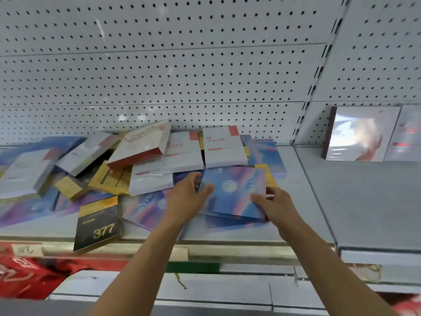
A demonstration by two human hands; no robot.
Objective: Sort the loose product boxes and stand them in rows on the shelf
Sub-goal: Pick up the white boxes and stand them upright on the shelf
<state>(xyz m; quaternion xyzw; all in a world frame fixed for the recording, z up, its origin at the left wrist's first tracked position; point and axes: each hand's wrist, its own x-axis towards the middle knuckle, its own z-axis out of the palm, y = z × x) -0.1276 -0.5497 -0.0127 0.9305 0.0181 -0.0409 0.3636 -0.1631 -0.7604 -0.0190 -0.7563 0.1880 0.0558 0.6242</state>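
A flat blue and pink box (234,190) lies tilted on top of the pile, held at both sides. My left hand (186,199) grips its left edge, thumb on top. On its right edge sits my right hand (276,207), thumb on the face. Loose boxes are heaped on the grey shelf (303,201): white boxes with red corners (222,148), gold boxes (107,176), more blue and pink boxes (145,209), and a black and gold box marked 377 (98,224) overhanging the front edge. None in this heap stands in a row.
A white pegboard wall (182,76) backs the shelf. On the neighbouring shelf bay (376,201) to the right, two glossy boxes (362,134) stand upright against the back. Below are a lower shelf with white boxes (216,290) and red packaging (25,277).
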